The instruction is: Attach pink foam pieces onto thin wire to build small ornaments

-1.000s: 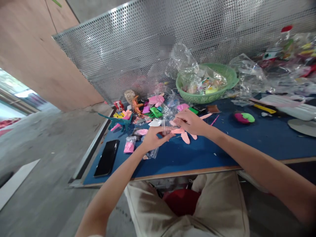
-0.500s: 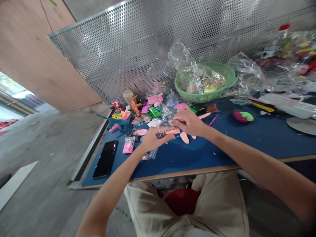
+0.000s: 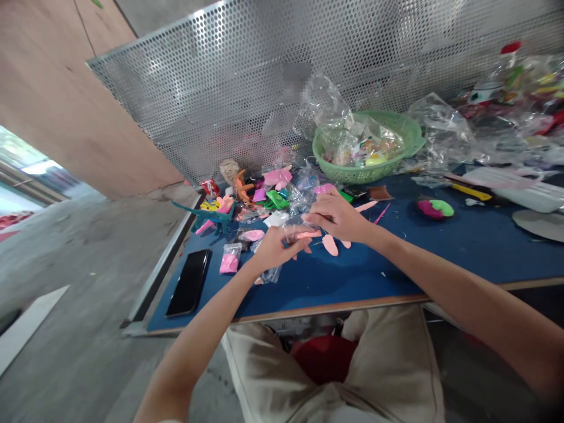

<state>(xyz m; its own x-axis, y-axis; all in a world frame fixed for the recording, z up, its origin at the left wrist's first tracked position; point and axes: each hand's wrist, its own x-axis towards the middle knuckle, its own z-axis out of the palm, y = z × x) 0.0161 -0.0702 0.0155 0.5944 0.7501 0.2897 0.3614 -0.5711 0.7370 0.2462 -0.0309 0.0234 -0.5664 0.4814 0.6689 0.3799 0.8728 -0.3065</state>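
Observation:
My left hand (image 3: 275,248) is closed around a strip of peach-coloured modelling clay (image 3: 309,234), with clear plastic film about it. Just above and to the right, my right hand (image 3: 337,215) is closed in a pinch; its fingertips seem to be on the clear plastic, though the exact grip is hidden. Flat peach clay pieces (image 3: 330,245) lie on the blue tabletop (image 3: 343,282) beside the hands. To the left rests a small bag of pink clay (image 3: 230,258). A teal clay figure (image 3: 215,222) stands farther left.
A black phone (image 3: 188,283) lies near the left edge. Behind the hands are a green clay piece (image 3: 277,200) and a green basket (image 3: 368,173) with wrapped items. To the right sit a magenta-and-green clay lump (image 3: 435,208) and a yellow cutter (image 3: 471,191). A perforated metal panel (image 3: 247,70) stands behind.
The left hand has turned slightly, and its lower fingers show more beneath the clay. My right hand keeps its pinch in nearly the same place.

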